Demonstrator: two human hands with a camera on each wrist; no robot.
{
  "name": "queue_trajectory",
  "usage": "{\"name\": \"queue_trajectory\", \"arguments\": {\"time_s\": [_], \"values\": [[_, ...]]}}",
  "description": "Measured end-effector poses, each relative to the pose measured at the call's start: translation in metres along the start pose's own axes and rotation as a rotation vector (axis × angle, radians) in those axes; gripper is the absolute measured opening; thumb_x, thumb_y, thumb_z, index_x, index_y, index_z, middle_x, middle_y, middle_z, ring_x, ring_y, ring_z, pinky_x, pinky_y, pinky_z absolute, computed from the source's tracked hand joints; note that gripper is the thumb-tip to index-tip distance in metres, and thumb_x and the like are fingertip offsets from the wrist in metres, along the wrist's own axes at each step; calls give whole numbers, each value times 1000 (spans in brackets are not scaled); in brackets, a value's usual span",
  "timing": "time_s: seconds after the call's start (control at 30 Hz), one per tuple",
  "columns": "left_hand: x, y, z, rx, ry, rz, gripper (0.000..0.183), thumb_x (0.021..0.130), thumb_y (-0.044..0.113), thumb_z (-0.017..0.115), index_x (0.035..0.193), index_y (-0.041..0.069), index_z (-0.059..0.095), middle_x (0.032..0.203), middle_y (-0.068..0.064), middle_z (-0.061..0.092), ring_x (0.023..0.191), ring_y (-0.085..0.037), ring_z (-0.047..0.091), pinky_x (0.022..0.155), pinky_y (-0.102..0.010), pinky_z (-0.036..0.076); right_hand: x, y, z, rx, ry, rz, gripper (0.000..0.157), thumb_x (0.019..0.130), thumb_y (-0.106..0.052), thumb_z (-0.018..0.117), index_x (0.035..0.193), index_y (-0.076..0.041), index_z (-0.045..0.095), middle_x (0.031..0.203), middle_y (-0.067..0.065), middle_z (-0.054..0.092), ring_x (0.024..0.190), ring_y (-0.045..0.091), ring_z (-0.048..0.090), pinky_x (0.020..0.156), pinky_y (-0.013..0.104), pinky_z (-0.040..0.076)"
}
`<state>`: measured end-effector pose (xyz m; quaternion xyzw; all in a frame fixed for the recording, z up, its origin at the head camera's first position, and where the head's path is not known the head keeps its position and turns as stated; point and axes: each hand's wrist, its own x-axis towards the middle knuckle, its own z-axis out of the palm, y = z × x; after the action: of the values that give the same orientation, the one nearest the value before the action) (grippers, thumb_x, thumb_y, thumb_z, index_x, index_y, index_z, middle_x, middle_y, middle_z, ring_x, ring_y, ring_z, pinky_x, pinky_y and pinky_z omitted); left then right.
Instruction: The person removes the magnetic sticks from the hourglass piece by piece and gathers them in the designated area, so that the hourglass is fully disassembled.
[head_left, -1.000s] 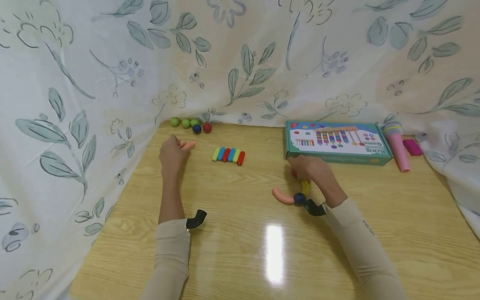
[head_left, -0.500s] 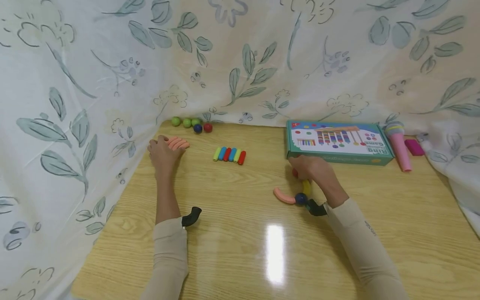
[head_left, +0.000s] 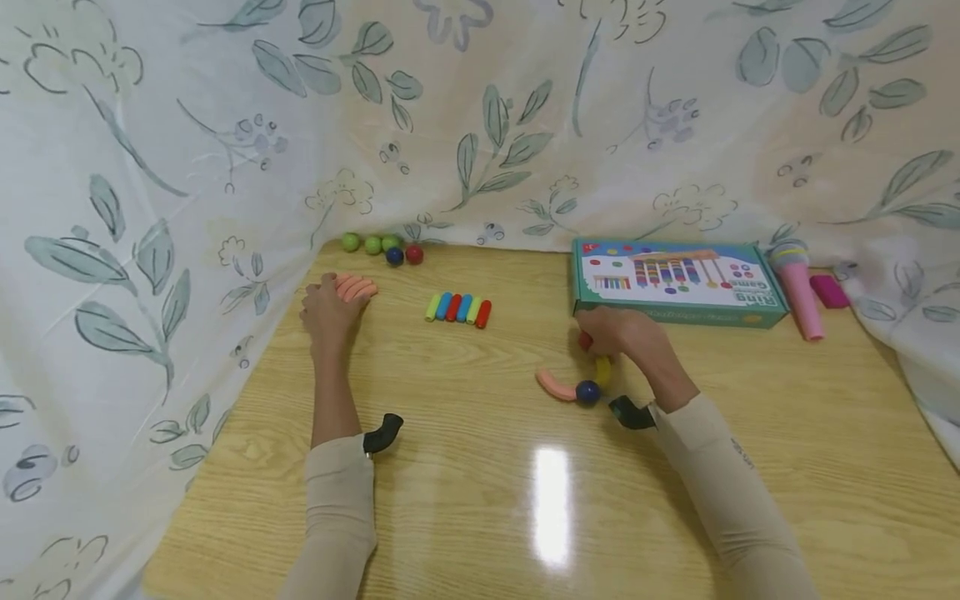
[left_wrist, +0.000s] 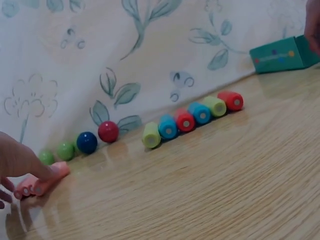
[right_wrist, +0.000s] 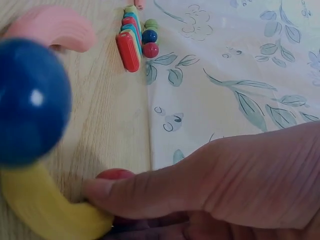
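Note:
My left hand (head_left: 330, 312) rests at several pink curved sticks (head_left: 354, 287) lying side by side at the table's far left. In the left wrist view, its thumb touches the pink row while the fingers reach past its other side. With thumb and fingers my right hand (head_left: 626, 337) pinches a red ball (right_wrist: 116, 174), mostly covered by the hand. The ball meets a yellow curved stick (right_wrist: 55, 210). That stick leads to a dark blue ball (head_left: 588, 392), which joins a pink curved stick (head_left: 555, 386). Together they form a bent chain.
Short straight sticks (head_left: 458, 309) in green, blue and red lie in a row mid-table. Green balls (head_left: 372, 245), a blue ball (head_left: 394, 257) and a red ball (head_left: 414, 254) sit behind. A toy box (head_left: 678, 283), pink microphone (head_left: 798, 287) and magenta block (head_left: 829, 291) stand far right.
My left hand has gone slightly left, setting its pink stick with the others and spreading its fingers. In my right hand, the chain's blue-ball end has swung a little left.

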<state>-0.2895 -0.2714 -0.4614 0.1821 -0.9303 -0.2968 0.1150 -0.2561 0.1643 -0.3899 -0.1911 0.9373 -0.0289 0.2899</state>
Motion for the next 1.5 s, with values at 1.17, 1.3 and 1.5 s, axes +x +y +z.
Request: {"name": "queue_trajectory", "arguments": {"time_s": [1.17,1.3,1.5], "values": [[-98,171,91,131,-1098,1175,22,94,11,77,116,11,80,112,-4,68,100,-14,58,91,-22,48,2,2,1,29,7,5,21,100,-18,70,109,-4,57,87,6,57,74,18,55,68,30,41],[-98,170,88,156,-1146,1185,31,94,10,77,125,17,78,104,-2,61,94,-13,51,81,-20,40,3,1,2,38,-2,-3,22,99,-15,70,112,-4,56,89,6,57,74,18,55,69,31,41],[-100,169,85,238,-1167,1213,40,98,11,72,135,27,69,95,3,44,86,-13,38,75,-22,27,4,-1,3,67,-21,8,26,99,-14,71,116,-3,54,92,9,60,74,21,64,67,30,44]]}}
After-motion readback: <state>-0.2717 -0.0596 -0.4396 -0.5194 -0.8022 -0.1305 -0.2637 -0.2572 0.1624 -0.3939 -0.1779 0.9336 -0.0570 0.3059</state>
